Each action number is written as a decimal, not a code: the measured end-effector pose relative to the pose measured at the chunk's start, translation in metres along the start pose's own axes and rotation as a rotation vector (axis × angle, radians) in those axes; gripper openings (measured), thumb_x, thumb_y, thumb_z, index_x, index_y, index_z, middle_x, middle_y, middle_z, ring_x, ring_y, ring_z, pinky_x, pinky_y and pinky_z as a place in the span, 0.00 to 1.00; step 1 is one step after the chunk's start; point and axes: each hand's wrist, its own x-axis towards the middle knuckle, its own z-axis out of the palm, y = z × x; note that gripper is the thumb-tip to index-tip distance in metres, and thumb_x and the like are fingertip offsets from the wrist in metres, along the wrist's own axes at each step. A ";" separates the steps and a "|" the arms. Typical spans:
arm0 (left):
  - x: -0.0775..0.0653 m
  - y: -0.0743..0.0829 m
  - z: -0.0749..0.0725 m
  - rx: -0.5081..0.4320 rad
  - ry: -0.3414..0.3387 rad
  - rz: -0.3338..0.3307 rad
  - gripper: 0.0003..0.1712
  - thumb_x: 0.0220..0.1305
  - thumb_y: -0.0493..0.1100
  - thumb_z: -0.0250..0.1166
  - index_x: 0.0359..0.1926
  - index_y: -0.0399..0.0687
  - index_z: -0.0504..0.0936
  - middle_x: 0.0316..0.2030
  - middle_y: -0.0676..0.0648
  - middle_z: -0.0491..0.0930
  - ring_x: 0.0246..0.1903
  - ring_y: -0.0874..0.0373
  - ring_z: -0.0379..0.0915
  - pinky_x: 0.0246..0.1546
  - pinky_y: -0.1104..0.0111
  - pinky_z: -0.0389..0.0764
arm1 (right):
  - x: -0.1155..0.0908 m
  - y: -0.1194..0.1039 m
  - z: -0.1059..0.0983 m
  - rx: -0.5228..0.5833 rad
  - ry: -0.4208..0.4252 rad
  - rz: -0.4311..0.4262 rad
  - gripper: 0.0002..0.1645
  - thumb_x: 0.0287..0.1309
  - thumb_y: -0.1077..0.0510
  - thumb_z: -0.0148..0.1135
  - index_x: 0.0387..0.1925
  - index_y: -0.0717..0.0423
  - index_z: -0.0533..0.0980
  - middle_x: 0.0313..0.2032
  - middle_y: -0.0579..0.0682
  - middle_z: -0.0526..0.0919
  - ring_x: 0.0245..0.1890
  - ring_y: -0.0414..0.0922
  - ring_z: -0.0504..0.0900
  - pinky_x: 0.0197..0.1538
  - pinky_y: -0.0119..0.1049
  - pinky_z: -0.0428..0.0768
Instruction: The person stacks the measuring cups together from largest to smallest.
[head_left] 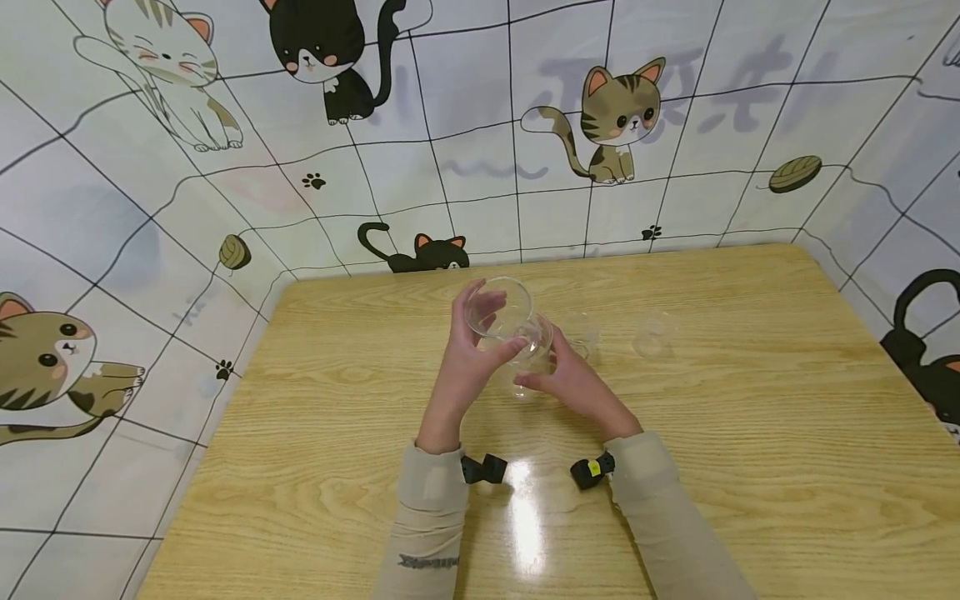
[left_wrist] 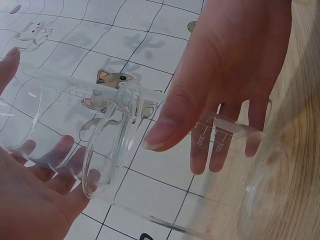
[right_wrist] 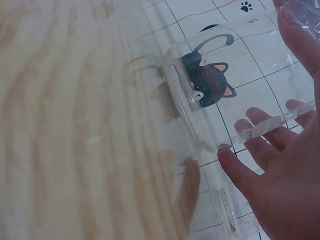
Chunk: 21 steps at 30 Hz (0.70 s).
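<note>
Wall covering (head_left: 480,192), white, gridded, printed with cartoon cats: behind the lower beaker (left_wrist: 220,187). Table (head_left: 337,400), pale wood grain: below the lower beaker; whether glass and wood touch cannot be told. Beige sleeves (head_left: 431,517), two: on the lower beaker's near side, one leftward, one rightward. Left hand (head_left: 474,350): above and left of the lower beaker, fingers curved round the upper beaker (head_left: 510,310), gripping it. Right hand (head_left: 566,375): at the lower beaker's right side, thumb and parted fingers curved round its wall, gripping it. Upper beaker, clear glass, graduated: in the left hand, over the lower beaker, its bottom at that mouth; whether inside or merely against it cannot be told. Lower beaker, clear glass, marked 300 and 500: in the right hand, below the left. Clear glassware (head_left: 655,335), two pieces: on the table, right of the lower beaker, one near, one farther. Black wrist devices (head_left: 491,468), two: at the cuffs, nearer the wearer than the lower beaker. White patch (right_wrist: 266,127): on the lower beaker's wall, beside the right fingers.
</note>
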 end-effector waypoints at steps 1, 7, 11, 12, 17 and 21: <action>0.000 -0.001 0.000 0.000 0.000 -0.005 0.47 0.51 0.35 0.68 0.66 0.45 0.49 0.61 0.36 0.63 0.62 0.46 0.59 0.65 0.55 0.55 | 0.000 0.000 0.000 0.003 0.002 0.000 0.57 0.48 0.45 0.68 0.68 0.24 0.40 0.69 0.46 0.54 0.66 0.55 0.57 0.62 0.58 0.59; 0.003 -0.018 -0.002 0.035 -0.009 -0.021 0.49 0.49 0.36 0.70 0.66 0.57 0.49 0.60 0.43 0.65 0.62 0.52 0.60 0.64 0.57 0.58 | 0.000 0.001 -0.001 0.016 -0.006 -0.010 0.56 0.48 0.46 0.68 0.67 0.23 0.41 0.69 0.44 0.54 0.66 0.55 0.57 0.62 0.58 0.59; 0.005 -0.026 -0.002 0.070 -0.010 0.000 0.50 0.49 0.40 0.71 0.66 0.61 0.50 0.60 0.46 0.67 0.62 0.57 0.61 0.63 0.58 0.60 | 0.000 0.000 -0.001 0.020 -0.011 -0.017 0.56 0.48 0.47 0.68 0.69 0.27 0.41 0.69 0.43 0.53 0.67 0.54 0.57 0.62 0.58 0.60; 0.005 -0.027 -0.002 0.077 -0.009 0.004 0.49 0.48 0.41 0.72 0.66 0.62 0.51 0.60 0.47 0.67 0.61 0.58 0.62 0.63 0.57 0.60 | 0.000 -0.001 -0.001 0.019 -0.015 -0.025 0.57 0.49 0.47 0.68 0.69 0.29 0.40 0.69 0.44 0.53 0.67 0.55 0.57 0.62 0.58 0.60; 0.006 -0.027 -0.003 0.103 -0.016 0.007 0.50 0.47 0.42 0.73 0.66 0.60 0.51 0.60 0.46 0.67 0.61 0.58 0.62 0.62 0.53 0.59 | 0.001 -0.001 -0.001 0.016 -0.012 -0.020 0.57 0.48 0.46 0.68 0.69 0.29 0.40 0.70 0.45 0.52 0.67 0.55 0.56 0.62 0.58 0.59; 0.004 -0.012 -0.001 0.110 -0.028 -0.033 0.50 0.48 0.38 0.71 0.66 0.52 0.50 0.61 0.41 0.66 0.63 0.53 0.60 0.63 0.53 0.58 | 0.001 0.000 -0.001 0.020 0.000 -0.011 0.57 0.47 0.45 0.69 0.68 0.26 0.41 0.70 0.46 0.52 0.67 0.54 0.57 0.62 0.58 0.60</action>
